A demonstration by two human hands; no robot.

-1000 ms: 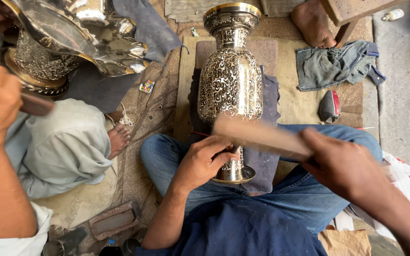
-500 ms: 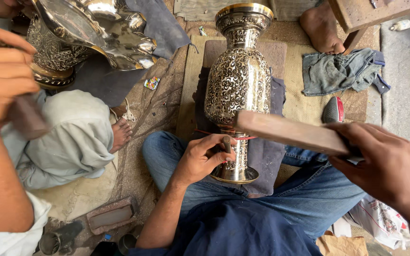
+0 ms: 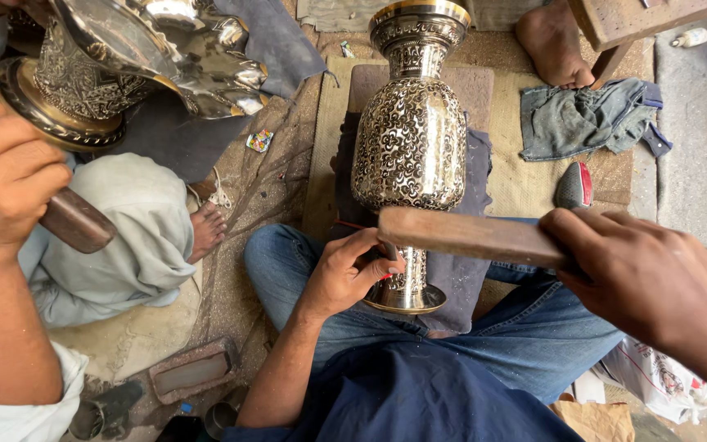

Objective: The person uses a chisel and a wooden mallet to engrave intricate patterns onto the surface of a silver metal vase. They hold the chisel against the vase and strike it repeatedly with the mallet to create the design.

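A tall engraved silver-and-brass vase [image 3: 409, 139] lies on a dark cloth between my legs, with its foot toward me. My left hand [image 3: 349, 274] is closed on a small punch tool held against the vase's narrow stem; the tool is mostly hidden by my fingers. My right hand [image 3: 644, 278] grips a flat wooden bat [image 3: 468, 236], which is level just above my left hand and across the stem.
At the left, a co-worker's hand [image 3: 2, 168] grips a wooden-handled tool [image 3: 75, 221] near a second engraved vessel [image 3: 124, 65]. Also in view: a bare foot [image 3: 202, 229], another foot [image 3: 554, 45], a crumpled grey cloth [image 3: 587, 115], a stone block [image 3: 190, 372] and small cups [image 3: 104, 409].
My right hand has swung the wooden bat out to the right and back over my left hand. The co-worker's hand at the left has shifted lower. The vase stays put.
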